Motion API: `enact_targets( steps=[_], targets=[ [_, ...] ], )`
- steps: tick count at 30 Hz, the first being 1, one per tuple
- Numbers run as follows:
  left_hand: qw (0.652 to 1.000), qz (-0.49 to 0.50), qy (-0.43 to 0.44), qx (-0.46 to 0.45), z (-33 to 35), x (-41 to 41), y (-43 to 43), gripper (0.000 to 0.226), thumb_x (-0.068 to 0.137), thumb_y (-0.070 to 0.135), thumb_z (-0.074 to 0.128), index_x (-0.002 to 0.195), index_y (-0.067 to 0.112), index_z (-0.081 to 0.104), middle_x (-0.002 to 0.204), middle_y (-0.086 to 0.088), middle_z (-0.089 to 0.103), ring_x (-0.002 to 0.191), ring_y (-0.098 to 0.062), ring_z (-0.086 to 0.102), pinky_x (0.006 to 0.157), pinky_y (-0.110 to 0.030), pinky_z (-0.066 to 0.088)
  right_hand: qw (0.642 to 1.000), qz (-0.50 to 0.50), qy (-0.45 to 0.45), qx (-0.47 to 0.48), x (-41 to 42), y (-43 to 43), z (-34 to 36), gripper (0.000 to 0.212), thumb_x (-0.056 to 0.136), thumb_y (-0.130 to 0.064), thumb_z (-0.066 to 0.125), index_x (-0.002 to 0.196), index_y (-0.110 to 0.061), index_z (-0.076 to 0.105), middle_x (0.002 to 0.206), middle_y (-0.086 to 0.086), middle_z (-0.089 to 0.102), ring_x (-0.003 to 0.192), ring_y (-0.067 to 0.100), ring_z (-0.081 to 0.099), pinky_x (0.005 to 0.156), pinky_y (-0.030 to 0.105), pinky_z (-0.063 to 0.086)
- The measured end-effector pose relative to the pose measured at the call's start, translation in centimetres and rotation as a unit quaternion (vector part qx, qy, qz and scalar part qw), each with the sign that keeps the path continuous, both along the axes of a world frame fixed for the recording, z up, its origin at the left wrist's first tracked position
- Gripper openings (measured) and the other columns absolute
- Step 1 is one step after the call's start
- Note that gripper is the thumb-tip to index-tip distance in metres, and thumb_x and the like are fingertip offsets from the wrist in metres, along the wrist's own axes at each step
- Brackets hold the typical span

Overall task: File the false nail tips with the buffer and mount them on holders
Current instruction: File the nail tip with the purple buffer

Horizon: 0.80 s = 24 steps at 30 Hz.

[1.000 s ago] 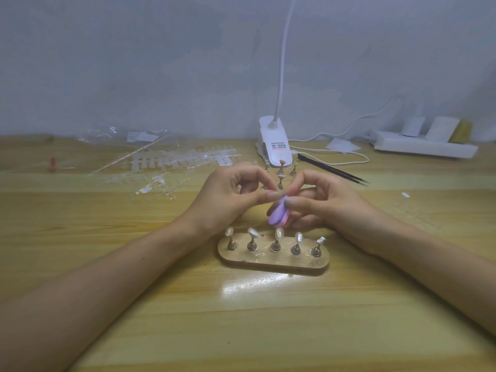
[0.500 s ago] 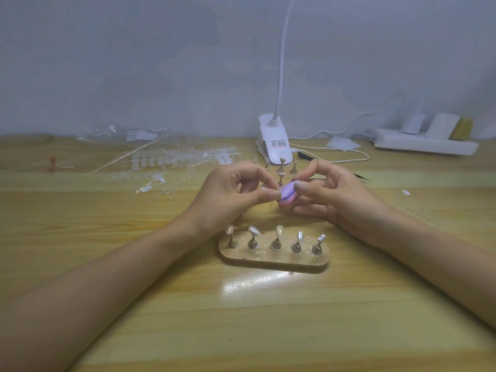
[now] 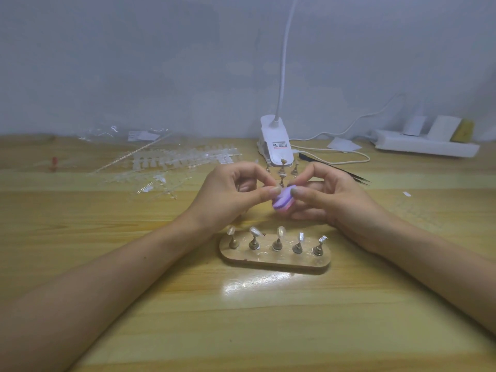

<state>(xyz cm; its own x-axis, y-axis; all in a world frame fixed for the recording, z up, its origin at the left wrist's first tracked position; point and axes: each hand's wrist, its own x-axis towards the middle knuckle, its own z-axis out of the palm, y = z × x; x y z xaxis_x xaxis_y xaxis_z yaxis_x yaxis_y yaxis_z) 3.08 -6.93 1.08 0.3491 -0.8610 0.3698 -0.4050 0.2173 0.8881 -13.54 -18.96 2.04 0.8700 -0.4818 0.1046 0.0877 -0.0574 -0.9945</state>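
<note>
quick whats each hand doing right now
Left hand: fingers pinched against the purple buffer, likely on a nail tip, too small to confirm.
Right hand: holding the purple buffer.

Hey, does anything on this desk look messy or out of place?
Clear nail tip strips lie scattered in a loose heap at the back left of the table, some crossing at angles. Nothing else stands out.

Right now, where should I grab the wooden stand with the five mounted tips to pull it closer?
Probably by its rounded short ends, coming in low from left and right. The wooden stand is flat and long, and nail tips on holders stand upright along its top, so a grip from above would likely knock them.
</note>
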Motion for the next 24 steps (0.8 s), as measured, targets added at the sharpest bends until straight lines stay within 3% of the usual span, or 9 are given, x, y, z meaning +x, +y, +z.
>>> enact_targets(
  steps=[5, 8, 11, 14, 17, 20, 24],
  targets=[
    [1.0, -0.007, 0.0, -0.006, 0.08, -0.04, -0.01, 0.005, 0.081, 0.017, 0.077, 0.079, 0.015, 0.072, 0.054, 0.001, 0.026, 0.052, -0.023, 0.028, 0.05, -0.028, 0.027, 0.999, 0.028, 0.028, -0.016, 0.0, -0.03, 0.17, 0.02, 0.081, -0.019, 0.069, 0.091, -0.011, 0.054, 0.097, 0.018, 0.076, 0.087, 0.027, 0.075, 0.079, 0.034, 0.062],
    [1.0, -0.002, -0.004, -0.007, -0.05, 0.05, -0.06, 0.006, 0.082, 0.016, 0.077, 0.08, 0.013, 0.072, 0.054, 0.004, 0.027, 0.053, -0.022, 0.028, 0.051, -0.029, 0.027, 1.0, 0.0, 0.008, 0.008, -0.07, -0.14, 0.16, 0.018, 0.081, -0.015, 0.068, 0.091, -0.01, 0.054, 0.094, 0.019, 0.076, 0.085, 0.027, 0.075, 0.071, 0.028, 0.061],
    [1.0, -0.001, -0.023, -0.011, -0.05, 0.03, -0.09, 0.005, 0.081, 0.015, 0.077, 0.081, 0.012, 0.072, 0.054, 0.007, 0.028, 0.053, -0.019, 0.031, 0.056, -0.032, 0.028, 0.999, 0.035, 0.03, -0.013, 0.0, 0.01, 0.17, 0.018, 0.082, -0.017, 0.069, 0.09, -0.01, 0.054, 0.096, 0.02, 0.075, 0.083, 0.027, 0.075, 0.072, 0.029, 0.061],
    [1.0, -0.002, -0.026, -0.016, -0.04, 0.16, -0.16, 0.007, 0.08, 0.017, 0.077, 0.081, 0.012, 0.072, 0.053, 0.008, 0.027, 0.051, -0.015, 0.031, 0.055, -0.03, 0.029, 1.0, -0.005, 0.01, 0.006, 0.03, -0.25, 0.05, 0.017, 0.08, -0.018, 0.069, 0.089, -0.011, 0.056, 0.092, 0.019, 0.076, 0.083, 0.025, 0.075, 0.071, 0.028, 0.061],
    [0.999, -0.009, -0.047, -0.024, -0.01, 0.13, -0.16, 0.01, 0.079, 0.021, 0.076, 0.083, 0.012, 0.072, 0.052, 0.01, 0.028, 0.051, -0.014, 0.034, 0.056, -0.029, 0.031, 0.999, 0.026, 0.026, -0.009, 0.08, -0.26, 0.04, 0.019, 0.078, -0.022, 0.073, 0.087, -0.013, 0.059, 0.096, 0.021, 0.075, 0.087, 0.029, 0.075, 0.079, 0.035, 0.062],
    [0.999, -0.002, -0.044, -0.026, -0.04, 0.19, -0.2, 0.009, 0.079, 0.02, 0.077, 0.082, 0.013, 0.072, 0.053, 0.008, 0.028, 0.051, -0.013, 0.033, 0.056, -0.029, 0.031, 1.0, -0.002, 0.011, 0.008, 0.08, -0.39, -0.02, 0.018, 0.079, -0.02, 0.071, 0.088, -0.012, 0.058, 0.095, 0.021, 0.075, 0.086, 0.029, 0.075, 0.074, 0.031, 0.062],
    [0.998, -0.003, -0.048, -0.028, 0.08, 0.07, -0.21, 0.01, 0.078, 0.023, 0.076, 0.081, 0.014, 0.072, 0.053, 0.009, 0.028, 0.051, -0.015, 0.033, 0.057, -0.031, 0.031, 0.999, 0.03, 0.027, -0.006, 0.12, -0.18, 0.04, 0.017, 0.078, -0.022, 0.073, 0.086, -0.015, 0.06, 0.095, 0.02, 0.075, 0.084, 0.027, 0.075, 0.076, 0.032, 0.062]
  ],
)
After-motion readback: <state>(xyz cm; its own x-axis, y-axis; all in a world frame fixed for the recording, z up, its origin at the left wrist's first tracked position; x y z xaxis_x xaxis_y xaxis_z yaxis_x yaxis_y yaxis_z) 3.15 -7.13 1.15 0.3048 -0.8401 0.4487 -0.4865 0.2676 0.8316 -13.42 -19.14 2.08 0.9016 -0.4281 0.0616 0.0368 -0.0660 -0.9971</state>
